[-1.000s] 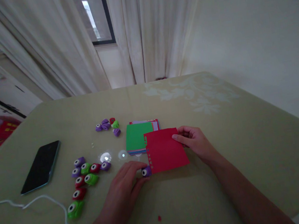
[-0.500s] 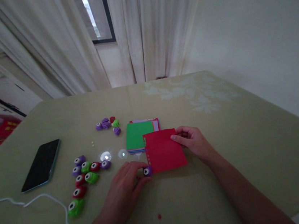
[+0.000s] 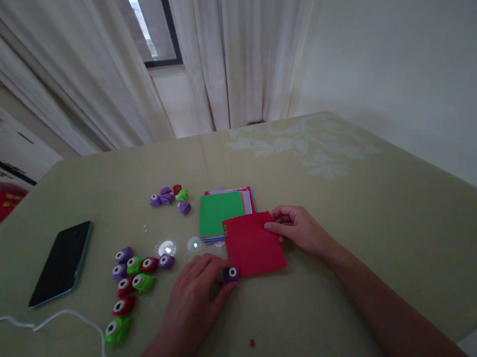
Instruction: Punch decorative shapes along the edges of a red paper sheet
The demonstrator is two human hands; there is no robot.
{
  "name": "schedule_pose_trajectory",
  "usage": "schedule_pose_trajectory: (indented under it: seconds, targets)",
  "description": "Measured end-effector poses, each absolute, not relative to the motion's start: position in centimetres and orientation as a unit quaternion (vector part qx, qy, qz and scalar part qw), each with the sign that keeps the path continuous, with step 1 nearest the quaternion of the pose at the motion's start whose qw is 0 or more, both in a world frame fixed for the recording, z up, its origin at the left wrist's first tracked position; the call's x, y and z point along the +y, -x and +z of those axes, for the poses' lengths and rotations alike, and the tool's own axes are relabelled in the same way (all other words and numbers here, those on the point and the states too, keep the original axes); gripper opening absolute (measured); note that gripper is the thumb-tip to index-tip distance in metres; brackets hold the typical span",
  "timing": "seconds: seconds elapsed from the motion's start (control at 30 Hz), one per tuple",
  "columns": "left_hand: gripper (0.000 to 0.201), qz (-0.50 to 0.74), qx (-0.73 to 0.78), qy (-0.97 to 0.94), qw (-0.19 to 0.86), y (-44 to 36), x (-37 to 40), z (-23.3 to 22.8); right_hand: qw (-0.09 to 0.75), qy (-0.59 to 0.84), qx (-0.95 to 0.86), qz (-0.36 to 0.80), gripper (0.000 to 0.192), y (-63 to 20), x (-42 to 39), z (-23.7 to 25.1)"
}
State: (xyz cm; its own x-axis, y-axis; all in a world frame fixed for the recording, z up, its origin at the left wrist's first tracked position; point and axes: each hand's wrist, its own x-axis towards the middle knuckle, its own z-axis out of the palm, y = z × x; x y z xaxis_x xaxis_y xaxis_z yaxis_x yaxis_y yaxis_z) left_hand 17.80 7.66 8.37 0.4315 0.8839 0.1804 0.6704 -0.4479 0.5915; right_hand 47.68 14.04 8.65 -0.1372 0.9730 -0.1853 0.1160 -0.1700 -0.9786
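Note:
My left hand [image 3: 195, 288] is closed on a small purple craft punch [image 3: 231, 273], pinched between thumb and fingers, with its star-marked round face showing. My right hand [image 3: 299, 229] grips a square sheet of red paper [image 3: 253, 249] by its right edge, thumb on top. The lower left edge of the sheet meets the punch; whether it sits in the slot I cannot tell. Small cut-out holes show at the sheet's upper left edge. Partly under the sheet lies a stack of coloured paper [image 3: 220, 212], green on top.
Left of my hands stand several purple, green and red punches [image 3: 142, 283]. A further group of punches [image 3: 166, 196] lies beyond. A black phone [image 3: 62, 264] and a white cable [image 3: 76, 314] are at far left. A red scrap [image 3: 252, 343] lies in front.
The red sheet has shifted left and turned slightly, its left edge now closer against the punch. My right hand moved left with it. My left hand still holds the punch.

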Motion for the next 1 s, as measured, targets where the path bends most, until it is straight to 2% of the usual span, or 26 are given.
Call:
schedule_pose_trajectory:
  seconds: [0.17, 0.63, 1.0]
  targets:
    - [0.023, 0.244, 0.469, -0.819, 0.224, -17.7, 7.7, 8.4, 0.389, 0.536, -0.512, 0.548, 0.043, -47.7, 14.0, 8.7]
    - [0.020, 0.251, 0.448, -0.794, 0.324, -17.7, 7.9, 9.0, 0.388, 0.533, -0.507, 0.556, 0.043, -47.6, 13.9, 8.9]
    - [0.020, 0.227, 0.458, -0.797, 0.321, -16.8, 7.3, 8.9, 0.375, 0.547, -0.494, 0.562, 0.043, -47.6, 13.8, 9.1]
